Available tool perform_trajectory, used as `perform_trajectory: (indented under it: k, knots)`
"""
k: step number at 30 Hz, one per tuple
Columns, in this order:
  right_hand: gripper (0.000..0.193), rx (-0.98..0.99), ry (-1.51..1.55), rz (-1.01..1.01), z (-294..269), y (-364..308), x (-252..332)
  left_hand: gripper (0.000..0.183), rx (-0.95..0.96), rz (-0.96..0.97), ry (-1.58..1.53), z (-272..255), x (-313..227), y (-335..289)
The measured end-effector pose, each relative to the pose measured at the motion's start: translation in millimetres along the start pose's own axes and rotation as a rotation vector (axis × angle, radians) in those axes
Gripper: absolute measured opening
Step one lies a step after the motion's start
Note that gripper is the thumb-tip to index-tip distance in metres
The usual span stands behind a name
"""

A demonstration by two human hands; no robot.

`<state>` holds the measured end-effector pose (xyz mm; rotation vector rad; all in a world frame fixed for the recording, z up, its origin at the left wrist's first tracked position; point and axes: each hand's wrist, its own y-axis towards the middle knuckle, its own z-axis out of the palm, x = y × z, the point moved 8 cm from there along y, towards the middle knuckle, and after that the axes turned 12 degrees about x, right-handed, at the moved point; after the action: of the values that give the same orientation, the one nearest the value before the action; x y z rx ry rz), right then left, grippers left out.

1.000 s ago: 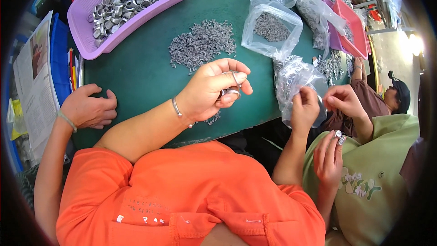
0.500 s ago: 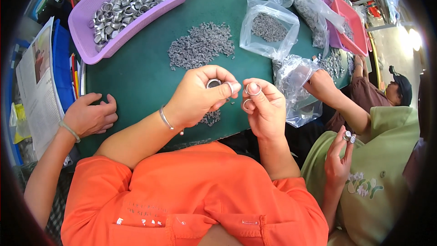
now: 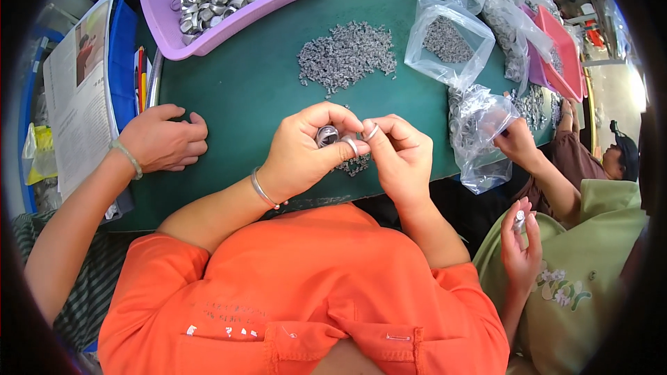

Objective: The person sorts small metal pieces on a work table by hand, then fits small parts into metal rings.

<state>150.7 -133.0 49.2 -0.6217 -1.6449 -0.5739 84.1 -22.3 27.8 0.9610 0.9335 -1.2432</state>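
My left hand (image 3: 300, 147), with a bangle on its wrist, is closed round a wide silvery metal ring (image 3: 326, 136). Another narrow band (image 3: 349, 145) sits at its thumb tip. My right hand (image 3: 405, 160) is pinched, with a silvery metal ring (image 3: 372, 130) at its thumb and forefinger. The fingertips of both hands meet or nearly meet in front of my chest; what lies between them is hidden. Below the fingers, a few small grey metal pieces (image 3: 356, 164) show on the green table (image 3: 243, 90).
A purple basket (image 3: 243, 22) of metal rings stands at the far left. Beyond my hands lies a pile of small grey pieces (image 3: 347, 54). Clear plastic bags (image 3: 479, 55) and a red basket (image 3: 566, 55) are rightward. Co-workers' hands rest left (image 3: 167, 140) and work right (image 3: 517, 140).
My right hand has come in against my left, and its ring has turned more edge-on. The whole view has shifted. A co-worker's hand at the right has turned the small metal pieces it holds.
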Motion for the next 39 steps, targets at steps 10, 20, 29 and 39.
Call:
perform_trajectory:
  k: [10, 20, 29, 39]
  knots:
    - [0.011, -0.09, -0.471, -0.411, 6, -16, 38, 0.009, -0.069, 0.314, 0.306, -8, -21, -8]
    - [0.011, -0.014, -0.435, -0.344, 3, -11, 30, 0.007, -0.075, 0.336, 0.373, -6, -25, -7]
    - [0.011, 0.047, -0.368, -0.274, 8, -4, 18, 0.009, -0.085, 0.335, 0.449, -8, -26, -8]
    - [0.019, 0.188, -0.314, -0.234, 10, 1, 18, 0.01, -0.144, 0.413, 0.595, -11, -35, -10]
